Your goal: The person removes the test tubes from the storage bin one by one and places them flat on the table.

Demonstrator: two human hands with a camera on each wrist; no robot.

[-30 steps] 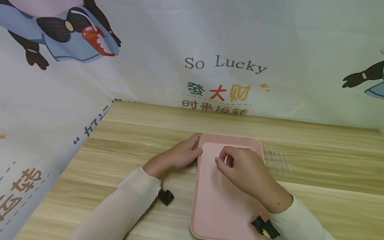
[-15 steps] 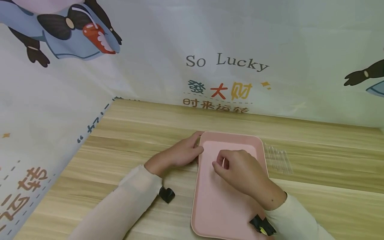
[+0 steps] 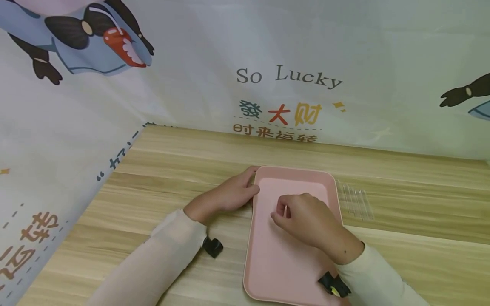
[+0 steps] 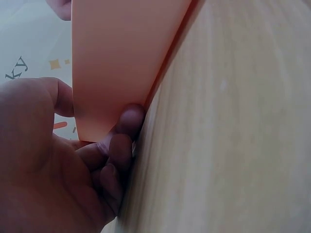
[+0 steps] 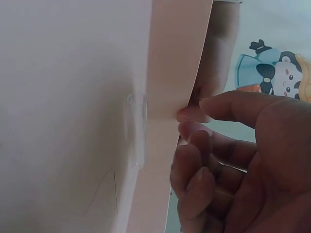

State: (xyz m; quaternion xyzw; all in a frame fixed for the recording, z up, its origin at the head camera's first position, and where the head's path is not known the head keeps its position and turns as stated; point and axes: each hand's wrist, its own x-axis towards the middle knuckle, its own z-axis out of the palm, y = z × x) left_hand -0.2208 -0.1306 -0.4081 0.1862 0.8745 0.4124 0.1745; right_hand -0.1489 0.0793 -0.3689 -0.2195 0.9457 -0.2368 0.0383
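A pink tray (image 3: 291, 272) lies on the wood-grain table. My left hand (image 3: 231, 197) grips its left edge, with the thumb (image 4: 63, 99) over the rim and the other fingers (image 4: 129, 121) against the outer wall. Over the tray hovers my right hand (image 3: 310, 221), fingers loosely curled. In the right wrist view, a gap parts its thumb (image 5: 228, 107) from its index finger, and nothing shows between them. Beside the tray wall in that view lies a small clear tube-like piece (image 5: 137, 133); in the head view it cannot be made out.
Several thin clear tubes (image 3: 356, 202) lie in a row on the table, just right of the tray. A printed cloth backdrop (image 3: 291, 34) rises behind the table and on its left. Black wrist mounts (image 3: 212, 246) hang by both sleeves.
My right hand has moved slightly toward me over the tray. A faint clear piece seen below its fingertips a second ago no longer shows there. The left hand keeps its grip.
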